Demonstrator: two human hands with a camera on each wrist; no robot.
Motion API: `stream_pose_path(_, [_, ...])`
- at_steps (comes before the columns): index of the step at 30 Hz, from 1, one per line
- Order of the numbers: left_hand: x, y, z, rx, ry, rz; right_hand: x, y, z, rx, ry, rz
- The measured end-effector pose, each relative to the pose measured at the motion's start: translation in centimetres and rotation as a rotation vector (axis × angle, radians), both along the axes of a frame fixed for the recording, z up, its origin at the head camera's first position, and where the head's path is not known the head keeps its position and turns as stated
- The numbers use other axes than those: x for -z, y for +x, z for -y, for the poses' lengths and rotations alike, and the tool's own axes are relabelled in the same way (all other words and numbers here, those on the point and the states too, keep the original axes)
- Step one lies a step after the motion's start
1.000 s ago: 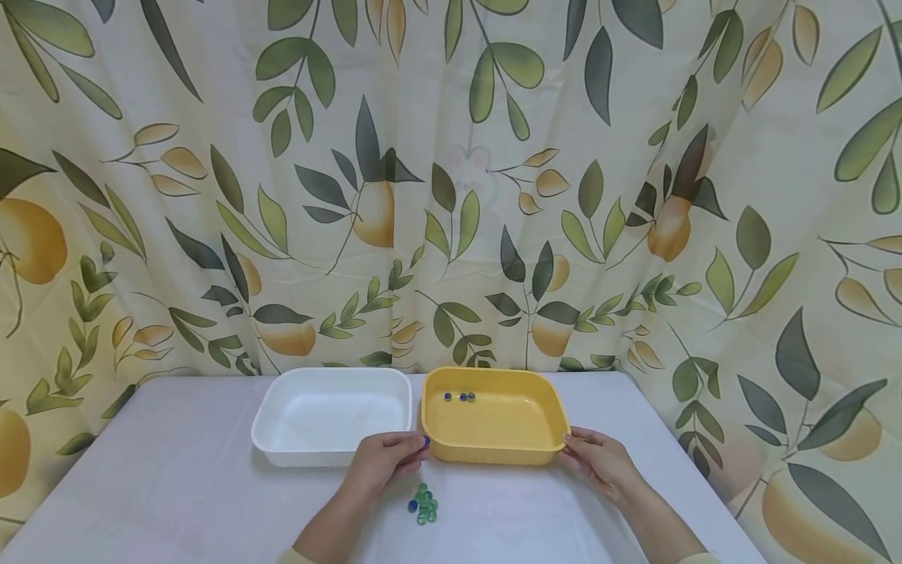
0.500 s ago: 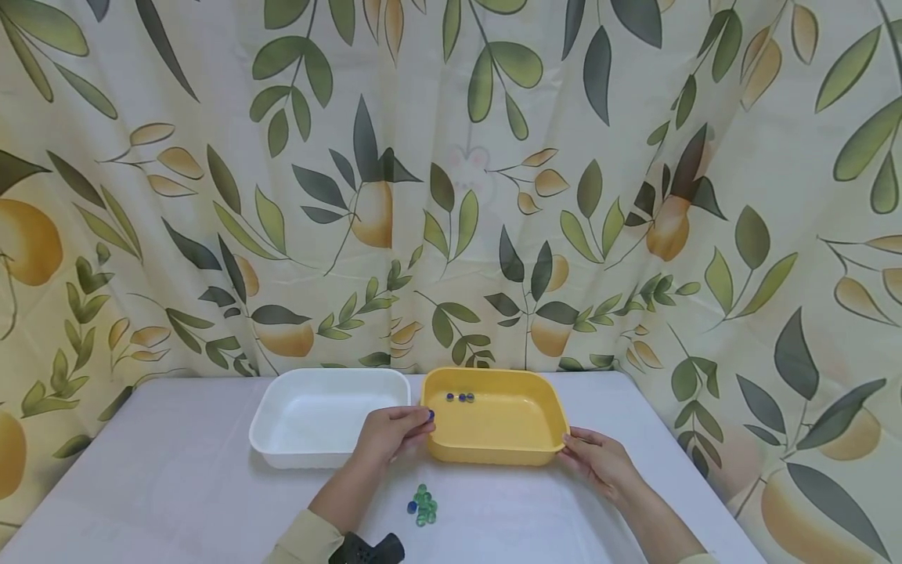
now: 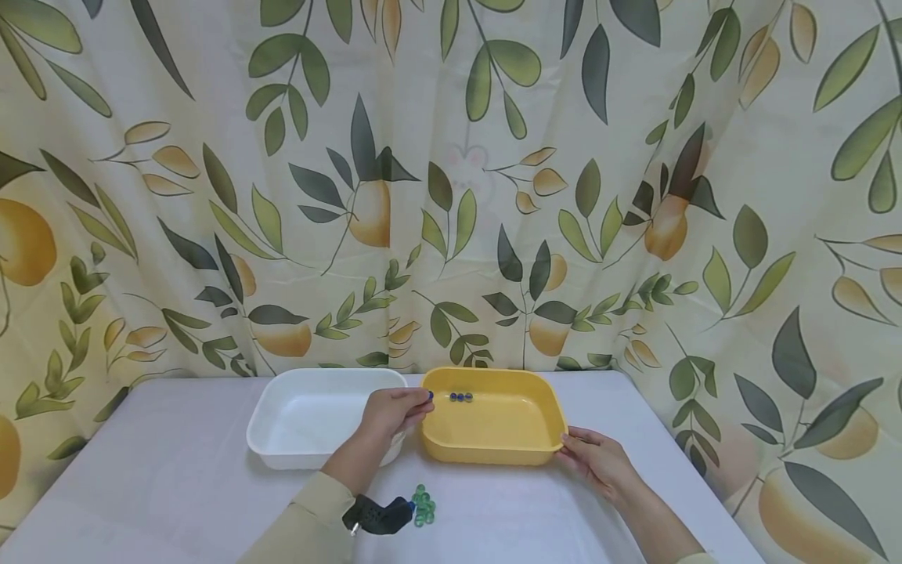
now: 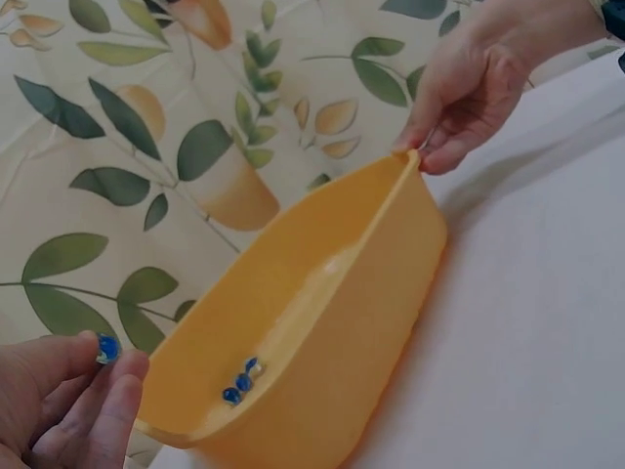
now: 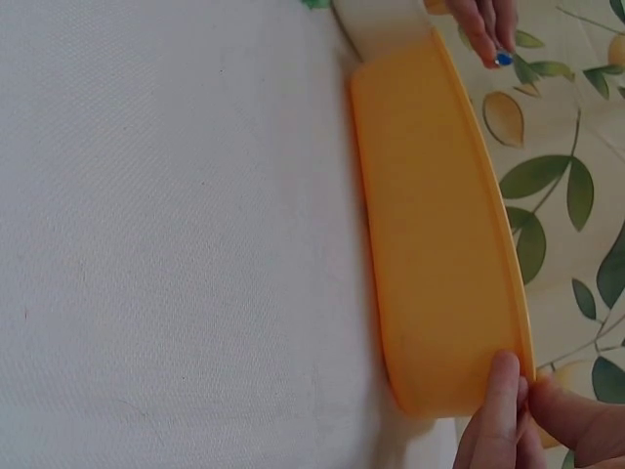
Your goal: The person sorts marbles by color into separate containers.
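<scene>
My left hand (image 3: 393,413) pinches a blue glass marble (image 4: 107,349) between thumb and fingertips, just above the left rim of the yellow tray (image 3: 493,453). Inside that tray, several blue marbles (image 3: 461,397) sit in a short row near its left end; the left wrist view shows them touching or nearly so. At the tray's right front corner, my right hand (image 3: 600,460) grips the rim, thumb on one side and fingers along the outer wall.
To the left stands a white tray (image 3: 285,460), partly behind my left hand and arm. A small cluster of green marbles (image 3: 424,509) lies on the white tablecloth in front, partly covered by the black wrist camera (image 3: 380,515). A leaf-and-fruit patterned curtain (image 3: 451,196) hangs behind.
My left hand has risen and moved away from me, carrying the blue marble from the yellow tray's front left corner up its left rim. Marbles inside have rolled closer together. The right hand stays put.
</scene>
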State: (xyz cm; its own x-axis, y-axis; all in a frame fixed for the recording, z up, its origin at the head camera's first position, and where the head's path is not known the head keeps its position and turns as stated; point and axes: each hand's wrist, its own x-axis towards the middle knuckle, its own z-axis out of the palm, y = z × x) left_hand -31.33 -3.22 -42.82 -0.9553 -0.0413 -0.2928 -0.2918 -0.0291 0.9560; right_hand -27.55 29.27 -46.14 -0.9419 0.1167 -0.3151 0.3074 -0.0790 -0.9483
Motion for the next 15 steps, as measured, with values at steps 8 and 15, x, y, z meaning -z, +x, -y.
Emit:
stream_pose_path(8, [0.0,-1.5,-0.3,-0.027,-0.021,0.018,0.1,-0.1,0.1,0.012,0.002,0.004])
stream_pose_path(15, [-0.1,-2.5,-0.6,-0.028,-0.053,0.012,0.1,-0.1,0.1,0.012,0.018,0.02])
